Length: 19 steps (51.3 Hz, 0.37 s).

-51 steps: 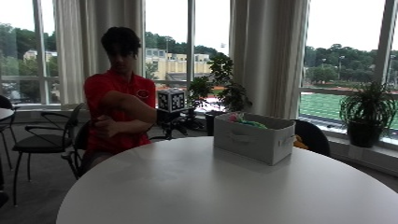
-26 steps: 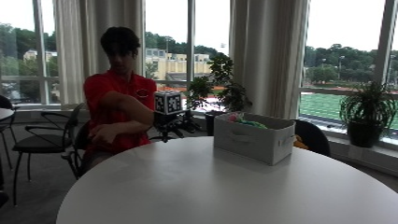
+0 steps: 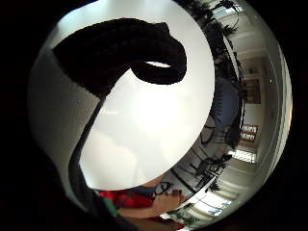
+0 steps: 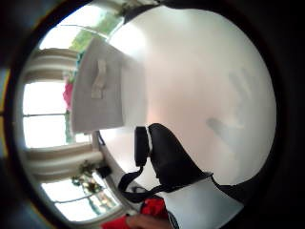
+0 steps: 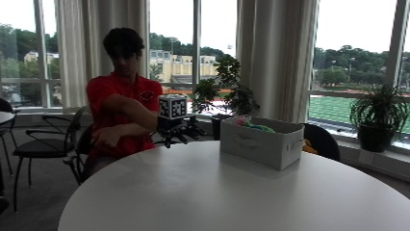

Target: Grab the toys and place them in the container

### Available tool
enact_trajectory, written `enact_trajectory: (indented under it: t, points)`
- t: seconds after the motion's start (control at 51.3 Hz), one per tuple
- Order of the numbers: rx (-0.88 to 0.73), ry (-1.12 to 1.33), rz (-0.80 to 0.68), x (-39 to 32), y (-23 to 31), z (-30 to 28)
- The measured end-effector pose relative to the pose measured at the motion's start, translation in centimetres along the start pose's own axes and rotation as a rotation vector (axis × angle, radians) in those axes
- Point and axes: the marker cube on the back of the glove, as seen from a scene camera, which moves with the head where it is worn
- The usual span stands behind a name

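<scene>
- White fabric container sits on the round white table, at about 2 o'clock from the table's middle in the outside view, far side, near the window.
- Pink & green toys poke up over its rim, so some toys are in already. That's where the task wants them.
- No toys show on the table top in any view. My guess: the job is at its end or close to it.
- Box has a strap handle on the side that faces the palm cam. Pink toy bit shows past the far edge there too.
- Gloved right hand hangs over the table edge at about 9 o'clock from the box, apart from it, not touching it.
- Why there? Looks like it's between grabs, w/ nothing to carry.
- Fingers: they hang down and spread a bit in the outside view. In the little-finger palm view one black finger curls in a loose hook over bare table. Nothing in it, nothing touched.
- Bare left hand sits low by the person's lap, away from the box.
- Potted plant stands on the window sill, well apart from the box.
</scene>
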Motion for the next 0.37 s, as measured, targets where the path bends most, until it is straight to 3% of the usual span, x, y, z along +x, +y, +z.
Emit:
enact_trajectory:
  t: [0.371]
  points:
    - [0.015, -0.014, -0.020, -0.92, 0.33, -0.13]
